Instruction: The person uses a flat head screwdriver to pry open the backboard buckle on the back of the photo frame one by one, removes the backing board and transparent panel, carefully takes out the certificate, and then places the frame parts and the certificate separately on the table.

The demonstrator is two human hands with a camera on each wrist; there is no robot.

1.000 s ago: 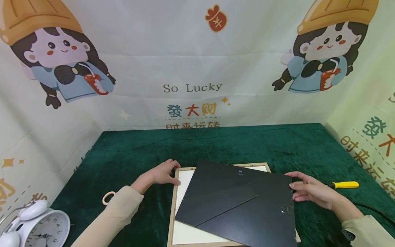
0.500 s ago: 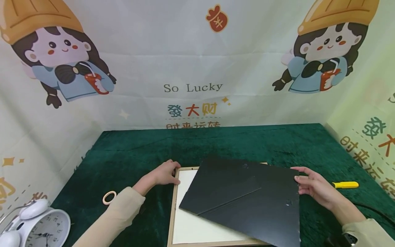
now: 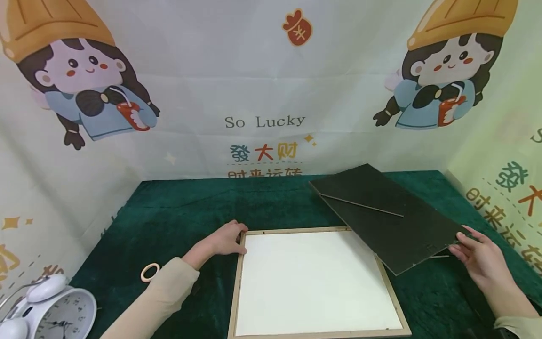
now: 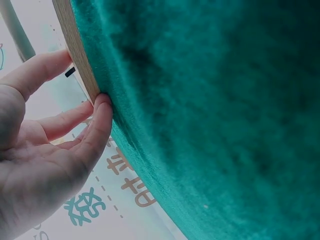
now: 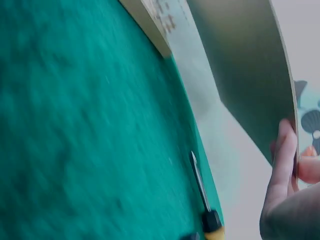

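Note:
A picture frame [image 3: 236,292] with a light wooden rim lies face down, a white sheet [image 3: 313,282] filling its back. At its upper left corner my left hand [image 3: 224,239] holds the rim; the left wrist view shows thumb and fingers pinching the wooden edge [image 4: 80,50]. My right hand [image 3: 482,256] grips the black backing board [image 3: 389,216] by its right corner, thumb on one face and fingers on the other. The board is tilted, raised over the frame's upper right side, and covers that corner. Its pale other face [image 5: 245,65] shows in the right wrist view.
A screwdriver [image 5: 201,185] with a yellow and black handle lies on the green cloth [image 3: 190,202] at the right. A pale ring [image 3: 150,272] lies left of the frame, and a white alarm clock [image 3: 65,313] stands at the lower left. A printed curtain [image 3: 190,94] hangs behind.
My right hand has lifted the backing board off the frame and carried it right and away from me, turning it. The white sheet is now uncovered. My left hand has stayed at the corner.

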